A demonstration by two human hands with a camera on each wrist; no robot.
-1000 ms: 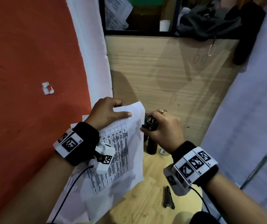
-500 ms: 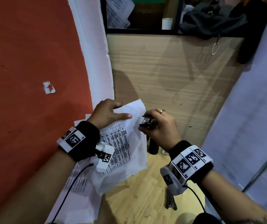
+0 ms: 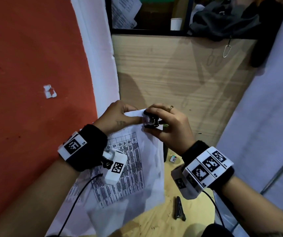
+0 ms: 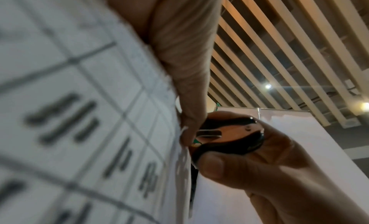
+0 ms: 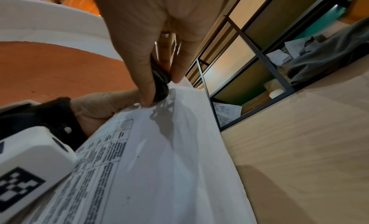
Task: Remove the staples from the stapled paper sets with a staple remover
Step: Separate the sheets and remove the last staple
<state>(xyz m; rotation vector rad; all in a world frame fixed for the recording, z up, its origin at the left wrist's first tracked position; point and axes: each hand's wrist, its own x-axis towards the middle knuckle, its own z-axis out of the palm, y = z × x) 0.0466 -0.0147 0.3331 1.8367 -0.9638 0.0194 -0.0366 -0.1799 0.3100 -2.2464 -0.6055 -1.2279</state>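
A dark tool [image 3: 179, 209] and a small box [image 3: 173, 158] are lying on the wooden table [image 3: 180, 79] as the left hand [image 3: 118, 115] is pinching the paper set [image 3: 134, 161] at its top corner, where the right hand [image 3: 169, 127] is squeezing the staple remover [image 3: 152, 121]

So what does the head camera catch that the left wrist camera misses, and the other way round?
Only the head view shows the wooden desk top, a dark pen-like tool lying on it, the orange wall and both marker wristbands. Only the left wrist view shows the slatted ceiling with its lamps, and the remover's metal part close up. Both show the left hand pinching the printed white paper set at its top corner, where the right hand grips the black staple remover.
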